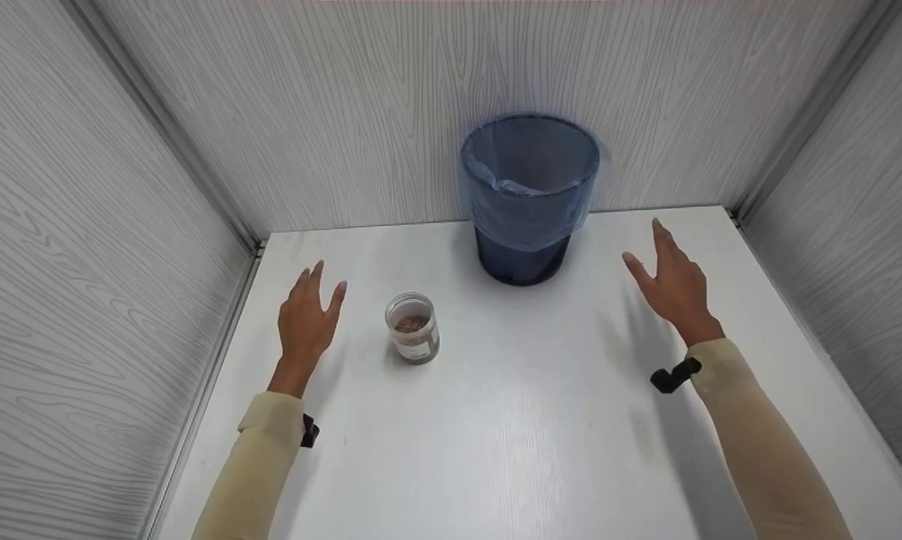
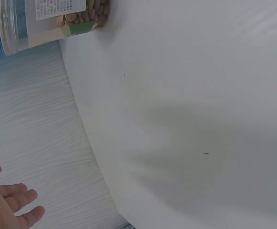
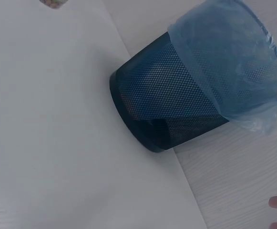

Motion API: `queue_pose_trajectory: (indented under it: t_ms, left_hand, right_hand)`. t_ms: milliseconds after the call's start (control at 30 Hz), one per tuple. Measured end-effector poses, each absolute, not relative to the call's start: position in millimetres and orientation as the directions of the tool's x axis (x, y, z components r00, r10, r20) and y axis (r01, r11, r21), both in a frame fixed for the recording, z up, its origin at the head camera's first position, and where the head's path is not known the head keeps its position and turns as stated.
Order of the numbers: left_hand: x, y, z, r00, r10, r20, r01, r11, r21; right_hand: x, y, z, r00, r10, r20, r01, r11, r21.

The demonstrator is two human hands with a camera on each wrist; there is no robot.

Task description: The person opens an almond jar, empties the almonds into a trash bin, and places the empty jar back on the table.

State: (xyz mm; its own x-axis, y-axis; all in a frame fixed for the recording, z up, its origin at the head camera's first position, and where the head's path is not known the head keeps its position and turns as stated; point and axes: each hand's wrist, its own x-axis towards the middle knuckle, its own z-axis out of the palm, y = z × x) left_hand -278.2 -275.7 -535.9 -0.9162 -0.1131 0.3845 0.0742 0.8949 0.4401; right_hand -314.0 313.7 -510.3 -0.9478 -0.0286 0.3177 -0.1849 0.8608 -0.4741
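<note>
A clear plastic jar (image 1: pixel 415 337) without a lid stands upright on the white table, partly filled with brown nuts (image 2: pixel 83 15) and bearing a printed label (image 2: pixel 57 6). My left hand (image 1: pixel 304 315) hovers to the left of the jar, fingers loosely extended and nothing in them. Behind and right of the jar stands a dark mesh trash bin (image 1: pixel 524 255), lined with a bluish translucent bag (image 1: pixel 529 217) folded over its rim. To the right of the bin my right hand (image 1: pixel 675 289) is raised above the table, thumb spread away from straight fingers, holding nothing.
The white table (image 1: pixel 488 442) meets a pale wood-grain back panel (image 1: pixel 308 112) just behind the bin. Similar panels close in the left side (image 1: pixel 83 262) and the right side (image 1: pixel 855 225). A small black camera (image 1: pixel 674 375) is strapped at the right cuff.
</note>
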Motion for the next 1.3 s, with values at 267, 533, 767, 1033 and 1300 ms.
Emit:
queue_pose_trajectory:
  t_ms: [267, 533, 767, 1033, 1300]
  left_hand:
    - [-265, -265, -550, -0.935, -0.119, 0.335, 0.078, 0.851, 0.520]
    - [-253, -257, -563, -0.953, -0.143, 0.267, 0.051, 0.794, 0.605]
    - [-247, -246, -576, -0.975, -0.128, 0.182, 0.025, 0.750, 0.661]
    - [-241, -236, -585, -0.998, -0.049, 0.028, -0.014, 0.691, 0.723]
    - [-237, -228, -589, -0.998, 0.056, -0.028, 0.017, 0.670, 0.742]
  right_hand:
    - [-306, 311, -528, -0.953, -0.010, 0.302, -0.169, 0.847, -0.504]
    - [-298, 302, -540, -0.956, 0.012, 0.292, -0.153, 0.829, -0.537]
    - [-291, 295, -546, -0.946, 0.003, 0.324, -0.189, 0.809, -0.557]
    - [-288, 285, -556, -0.947, -0.008, 0.320, -0.195, 0.809, -0.555]
    - [-285, 274, -561, -0.951, -0.014, 0.309, -0.199, 0.793, -0.576]
